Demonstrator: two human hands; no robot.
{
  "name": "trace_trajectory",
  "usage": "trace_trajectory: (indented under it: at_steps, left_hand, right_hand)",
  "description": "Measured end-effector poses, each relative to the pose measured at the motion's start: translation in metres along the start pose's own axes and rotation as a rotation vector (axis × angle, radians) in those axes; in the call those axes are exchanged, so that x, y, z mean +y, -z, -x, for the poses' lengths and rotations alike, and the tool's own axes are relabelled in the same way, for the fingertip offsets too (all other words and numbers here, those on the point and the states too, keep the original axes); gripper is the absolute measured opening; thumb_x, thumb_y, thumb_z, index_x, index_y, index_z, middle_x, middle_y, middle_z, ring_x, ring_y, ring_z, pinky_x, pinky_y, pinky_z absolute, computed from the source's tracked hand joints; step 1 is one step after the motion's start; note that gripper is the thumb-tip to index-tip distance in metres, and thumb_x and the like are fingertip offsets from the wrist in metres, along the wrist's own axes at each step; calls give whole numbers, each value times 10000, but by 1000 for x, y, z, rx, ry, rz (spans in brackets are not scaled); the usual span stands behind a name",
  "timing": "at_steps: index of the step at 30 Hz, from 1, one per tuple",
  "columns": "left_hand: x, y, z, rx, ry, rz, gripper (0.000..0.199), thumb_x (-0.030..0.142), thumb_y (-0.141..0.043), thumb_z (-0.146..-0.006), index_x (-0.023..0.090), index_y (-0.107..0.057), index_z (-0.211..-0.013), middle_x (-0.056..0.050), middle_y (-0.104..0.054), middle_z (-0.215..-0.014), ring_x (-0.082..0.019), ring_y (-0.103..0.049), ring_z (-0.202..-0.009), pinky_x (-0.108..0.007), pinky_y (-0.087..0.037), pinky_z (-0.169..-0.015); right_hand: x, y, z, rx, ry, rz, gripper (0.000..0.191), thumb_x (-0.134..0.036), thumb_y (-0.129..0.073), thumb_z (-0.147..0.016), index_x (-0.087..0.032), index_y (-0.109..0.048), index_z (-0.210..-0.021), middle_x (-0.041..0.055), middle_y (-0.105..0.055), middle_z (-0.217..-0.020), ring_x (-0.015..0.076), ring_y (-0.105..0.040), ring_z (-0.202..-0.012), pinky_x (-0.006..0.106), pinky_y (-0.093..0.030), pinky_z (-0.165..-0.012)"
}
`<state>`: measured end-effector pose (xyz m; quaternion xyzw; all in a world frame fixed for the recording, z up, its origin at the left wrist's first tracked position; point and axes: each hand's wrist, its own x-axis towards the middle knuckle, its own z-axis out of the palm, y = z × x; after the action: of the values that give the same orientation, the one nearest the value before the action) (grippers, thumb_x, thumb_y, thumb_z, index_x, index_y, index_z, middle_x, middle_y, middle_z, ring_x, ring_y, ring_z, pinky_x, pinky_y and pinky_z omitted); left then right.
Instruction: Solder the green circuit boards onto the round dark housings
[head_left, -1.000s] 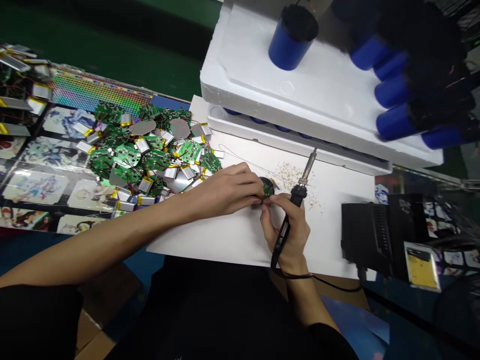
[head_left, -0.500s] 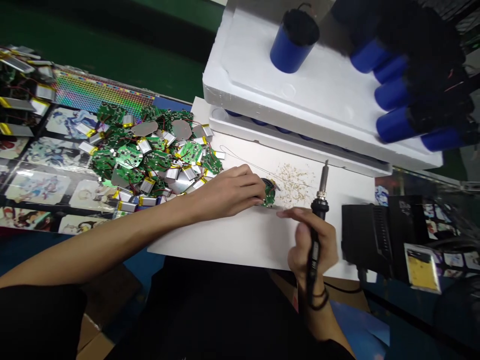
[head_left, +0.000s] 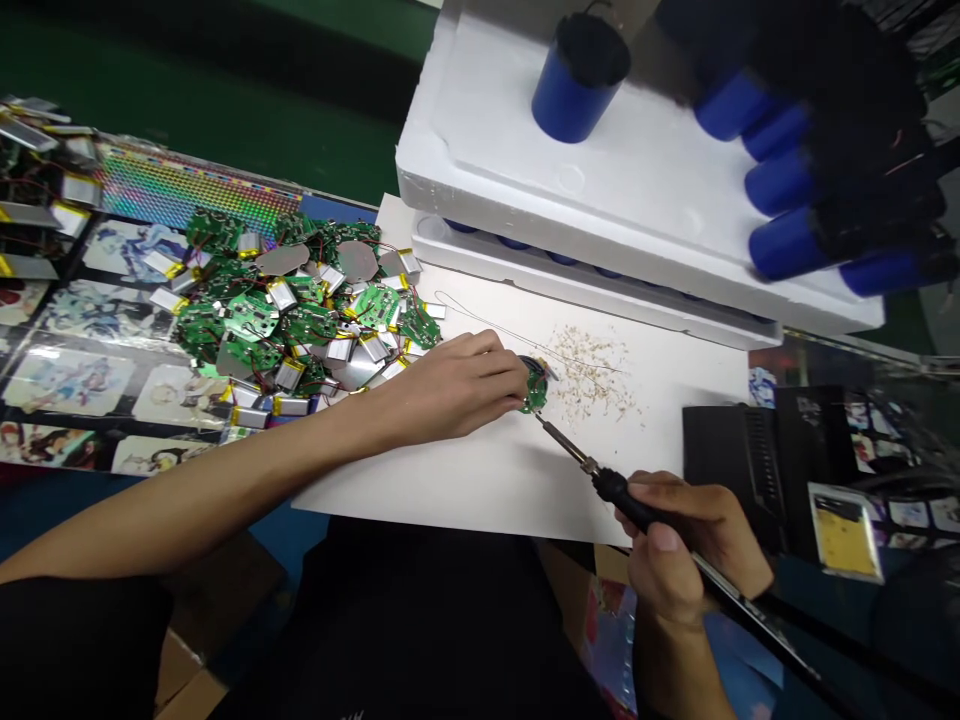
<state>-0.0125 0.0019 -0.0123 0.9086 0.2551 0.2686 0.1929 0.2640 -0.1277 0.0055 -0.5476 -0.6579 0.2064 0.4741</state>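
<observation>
My left hand [head_left: 480, 385] lies over the white board [head_left: 450, 475], its fingers closed on a green circuit board [head_left: 535, 393]. Only the right part of that board shows, with dark wires at its upper edge; the rest is under my fingers. My right hand [head_left: 686, 545] grips a soldering iron [head_left: 622, 492] by its black handle. The iron slants up and left, its metal tip beside the lower edge of the circuit board. Whether the tip touches it I cannot tell. Yellowish crumbs of debris [head_left: 592, 370] and a thin wire [head_left: 495, 325] lie just beyond.
A heap of green circuit boards with small silver batteries [head_left: 300, 310] covers the left side. White foam trays [head_left: 495, 180] are stacked at the back, with blue cylinders [head_left: 577, 95] on top. A black box [head_left: 727, 470] and a yellow sponge [head_left: 844, 535] sit at the right.
My right hand has moved right and down and tipped the soldering iron from upright to slanting left, its tip now by the circuit board. My left hand has hardly moved.
</observation>
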Motion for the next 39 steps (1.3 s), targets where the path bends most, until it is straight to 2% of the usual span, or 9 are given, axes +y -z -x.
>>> trace_trajectory:
  at_steps: [3,7,12,15,19,23,28,39]
  left_hand:
    - [0,-1,0,5,-5,-15,216,257,-520,-1132,173,-708,-1070,-75,-782,-1119,-212,-610,-996,-351,-500,-919]
    - [-2,-2,1,8,-7,-13,211,262,-521,-1132,173,-707,-1087,-74,-782,-1120,-215,-612,-1003,-351,-501,-922]
    - [-1,-2,1,-9,-4,-19,230,270,-506,-1140,176,-710,-1092,-78,-777,-1145,-217,-611,-1020,-353,-497,-927]
    - [0,-1,1,-3,-3,-14,211,263,-522,-1133,182,-713,-1093,-80,-774,-1146,-214,-608,-1016,-352,-499,-922]
    - [0,-1,1,7,-18,-37,209,251,-526,-1129,179,-716,-1080,-74,-773,-1136,-212,-603,-996,-343,-499,-914]
    - [0,0,1,5,-36,-57,209,237,-530,-1125,173,-720,-1067,-79,-771,-1144,-215,-601,-995,-347,-501,-914]
    - [1,1,0,-5,-25,-37,194,234,-543,-1118,186,-723,-1065,-81,-769,-1144,-215,-614,-1004,-349,-502,-917]
    - [0,0,1,-13,-23,-58,234,245,-506,-1133,177,-719,-1066,-79,-773,-1151,-216,-610,-1004,-352,-497,-915]
  right_hand:
    - [3,-1,1,25,76,35,160,-363,-703,-935,-235,-769,-1006,39,-745,-767,219,-723,-604,341,-590,-485]
    - [1,-8,-4,13,83,67,167,-371,-706,-930,-232,-773,-993,25,-756,-744,193,-686,-529,333,-595,-468]
    - [-4,-10,-8,2,97,107,188,-390,-699,-937,-215,-765,-954,34,-772,-747,195,-724,-556,293,-566,-440]
    - [-7,-11,-11,0,118,137,194,-394,-684,-947,-216,-761,-937,36,-772,-735,215,-755,-607,319,-610,-494]
    - [-11,-12,-17,-38,190,133,135,-329,-676,-942,-216,-750,-947,34,-764,-737,225,-779,-691,332,-640,-580]
    - [-14,-12,-22,-93,230,72,109,-265,-671,-919,-206,-733,-987,31,-739,-742,221,-759,-668,333,-615,-554]
    - [-16,-11,-28,-158,238,56,107,-254,-655,-912,-206,-714,-987,30,-722,-736,224,-741,-634,345,-592,-520]
    - [-12,-7,-28,-161,214,33,113,-255,-661,-892,-213,-722,-977,18,-711,-741,209,-733,-643,347,-594,-558]
